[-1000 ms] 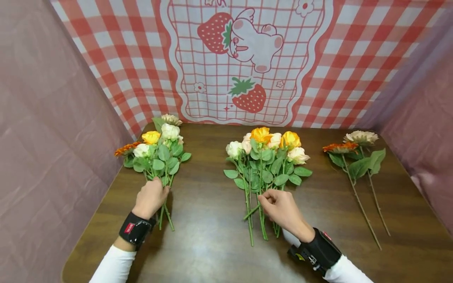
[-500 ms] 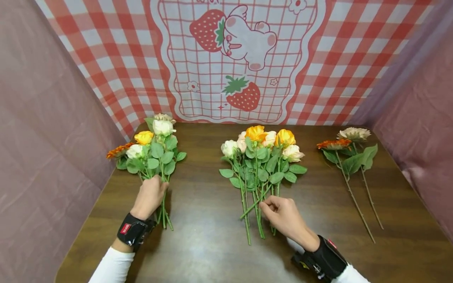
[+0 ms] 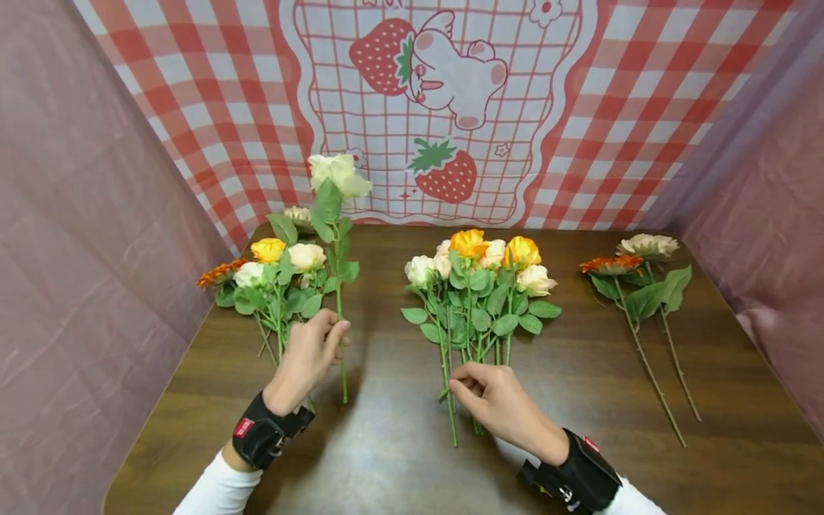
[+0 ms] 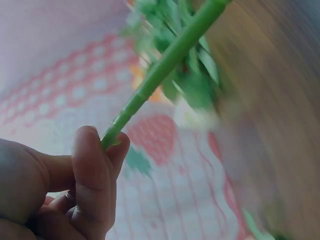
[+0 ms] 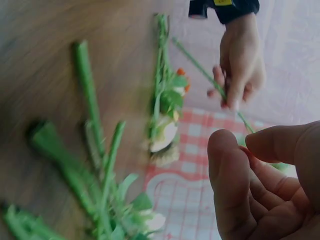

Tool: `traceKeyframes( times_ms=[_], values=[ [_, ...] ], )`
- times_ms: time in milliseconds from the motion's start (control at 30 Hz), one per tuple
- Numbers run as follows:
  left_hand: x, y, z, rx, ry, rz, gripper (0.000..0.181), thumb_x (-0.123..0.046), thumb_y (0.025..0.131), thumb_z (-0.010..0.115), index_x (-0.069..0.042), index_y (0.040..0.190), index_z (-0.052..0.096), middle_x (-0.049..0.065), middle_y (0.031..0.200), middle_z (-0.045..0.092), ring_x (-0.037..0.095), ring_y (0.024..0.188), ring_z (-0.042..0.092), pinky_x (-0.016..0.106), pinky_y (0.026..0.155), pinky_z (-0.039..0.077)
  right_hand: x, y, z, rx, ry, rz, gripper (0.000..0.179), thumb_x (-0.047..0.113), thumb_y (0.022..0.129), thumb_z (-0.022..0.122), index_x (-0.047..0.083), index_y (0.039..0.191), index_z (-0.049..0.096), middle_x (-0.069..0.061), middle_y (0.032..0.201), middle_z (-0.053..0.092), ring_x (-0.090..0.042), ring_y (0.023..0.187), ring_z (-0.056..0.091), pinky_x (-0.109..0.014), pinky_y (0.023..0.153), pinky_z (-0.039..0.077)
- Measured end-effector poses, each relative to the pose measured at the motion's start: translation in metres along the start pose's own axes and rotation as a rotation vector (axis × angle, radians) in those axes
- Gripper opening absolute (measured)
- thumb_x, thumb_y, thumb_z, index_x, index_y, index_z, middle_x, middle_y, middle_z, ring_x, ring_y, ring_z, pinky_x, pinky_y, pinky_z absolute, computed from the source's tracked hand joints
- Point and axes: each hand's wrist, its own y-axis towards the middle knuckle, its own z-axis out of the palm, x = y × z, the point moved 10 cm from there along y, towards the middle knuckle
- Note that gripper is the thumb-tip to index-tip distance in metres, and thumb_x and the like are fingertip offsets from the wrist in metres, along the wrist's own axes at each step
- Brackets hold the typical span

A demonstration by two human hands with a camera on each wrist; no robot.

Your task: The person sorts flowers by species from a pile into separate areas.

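Note:
My left hand pinches the stem of a white rose, which stands upright above the table at the left. The left wrist view shows its green stem between thumb and fingers. Behind the hand lies the left bunch, with a yellow rose, pale roses and an orange daisy-like flower. My right hand hovers beside the stems of the middle bunch of roses. In the right wrist view its fingers curl loosely near the thumb, with nothing visible between them.
An orange flower and a cream flower on long stems lie at the right of the wooden table. A red-and-white checked cloth hangs at the back. Pink curtains stand at both sides.
My left hand has lifted the white rose out of the left bunch, up and to the right. The right hand has shifted slightly left over the middle stems.

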Motion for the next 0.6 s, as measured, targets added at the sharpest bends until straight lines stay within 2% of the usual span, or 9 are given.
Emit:
traceKeyframes(
  times_ms=[133, 233, 433, 533, 600],
  values=[
    [-0.034, -0.004, 0.017, 0.038, -0.109, 0.079, 0.008, -0.009, 0.092, 0.055, -0.006, 0.085, 0.056, 0.007, 0.066, 0.067, 0.004, 0.047, 0.055, 0.021, 0.038, 0.048, 0.019, 0.0, 0.007, 0.007, -0.004, -0.089, 0.009, 0.013, 0.087, 0.062, 0.02, 0.09, 0.066, 0.006, 0.076, 0.066, -0.003, 0.058, 0.052, -0.023, 0.048, 0.047],
    [-0.059, -0.009, 0.032, 0.088, -0.187, 0.139, 0.008, -0.009, 0.092, 0.054, -0.006, 0.087, 0.057, 0.006, 0.068, 0.067, 0.003, 0.049, 0.055, 0.019, 0.04, 0.048, 0.026, -0.001, 0.012, 0.006, -0.001, -0.116, 0.007, 0.016, 0.087, 0.063, 0.016, 0.093, 0.066, 0.003, 0.081, 0.068, -0.003, 0.065, 0.055, -0.024, 0.053, 0.051],
    [-0.1, -0.021, 0.061, 0.166, -0.339, 0.253, 0.004, -0.005, 0.09, 0.055, -0.005, 0.088, 0.057, 0.009, 0.073, 0.067, 0.007, 0.052, 0.057, 0.017, 0.044, 0.05, 0.022, -0.006, 0.02, 0.012, 0.113, -0.052, 0.025, 0.021, 0.086, 0.064, 0.011, 0.109, 0.062, -0.004, 0.089, 0.07, -0.007, 0.074, 0.061, -0.029, 0.058, 0.055],
    [-0.116, -0.026, 0.071, 0.181, -0.369, 0.314, 0.004, -0.005, 0.089, 0.057, -0.005, 0.085, 0.058, 0.01, 0.075, 0.065, 0.008, 0.056, 0.058, 0.016, 0.049, 0.05, 0.025, -0.01, 0.018, -0.013, 0.181, -0.07, 0.022, 0.014, 0.085, 0.065, 0.01, 0.106, 0.062, -0.007, 0.086, 0.071, -0.009, 0.071, 0.062, -0.031, 0.054, 0.055],
    [-0.124, -0.028, 0.074, 0.173, -0.346, 0.36, 0.003, -0.007, 0.089, 0.058, -0.006, 0.086, 0.06, 0.009, 0.077, 0.064, 0.008, 0.063, 0.057, 0.015, 0.054, 0.05, 0.033, -0.013, 0.014, -0.041, 0.212, -0.112, 0.016, 0.006, 0.083, 0.065, 0.007, 0.099, 0.064, -0.009, 0.08, 0.071, -0.01, 0.066, 0.061, -0.03, 0.049, 0.054]
  ],
)
